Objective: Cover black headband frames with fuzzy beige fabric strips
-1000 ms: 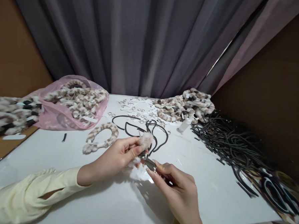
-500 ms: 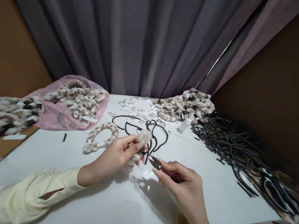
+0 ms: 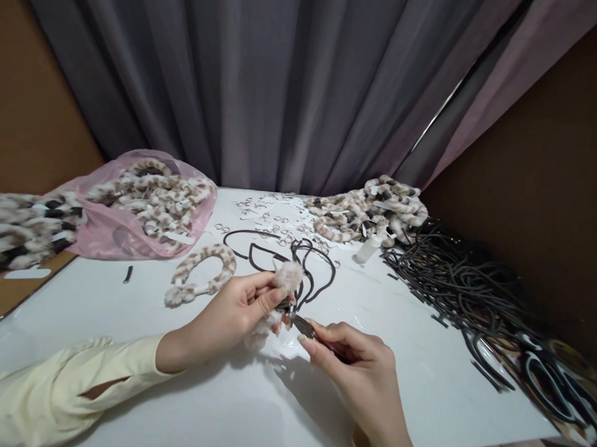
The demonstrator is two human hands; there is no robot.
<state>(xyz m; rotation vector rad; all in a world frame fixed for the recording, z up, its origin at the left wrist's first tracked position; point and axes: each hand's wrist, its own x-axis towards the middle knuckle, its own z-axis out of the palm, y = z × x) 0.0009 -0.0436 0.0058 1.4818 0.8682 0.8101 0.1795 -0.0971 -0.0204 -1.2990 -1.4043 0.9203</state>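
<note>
My left hand [image 3: 247, 305] pinches a furry strip [image 3: 289, 278] of pale plush, its fluffy end above the thumb and more fur hanging below the fingers. A dark part shows at the fingertips, half hidden. My right hand [image 3: 356, 360] is closed round small dark pliers [image 3: 303, 326]. Their tip reaches the dark part at the left fingertips, where a tiny shiny bit shows; whether the jaws grip it I cannot tell. Behind the hands, black cords [image 3: 320, 278] lie in loose loops. Left of them rests a spotted furry ring [image 3: 202, 272].
A pink bag [image 3: 98, 233] of furry rings stands back left, beside more furry pieces [image 3: 8, 228]. Small metal rings [image 3: 273, 222] lie scattered at the back. Further right are a furry heap [image 3: 379, 208], a small clear bottle [image 3: 368, 248] and a black cord pile [image 3: 455, 285].
The pliers drew back right from the furry strip with their jaws parted, then returned to its dark part. My left hand stayed almost in place, still holding the strip.
</note>
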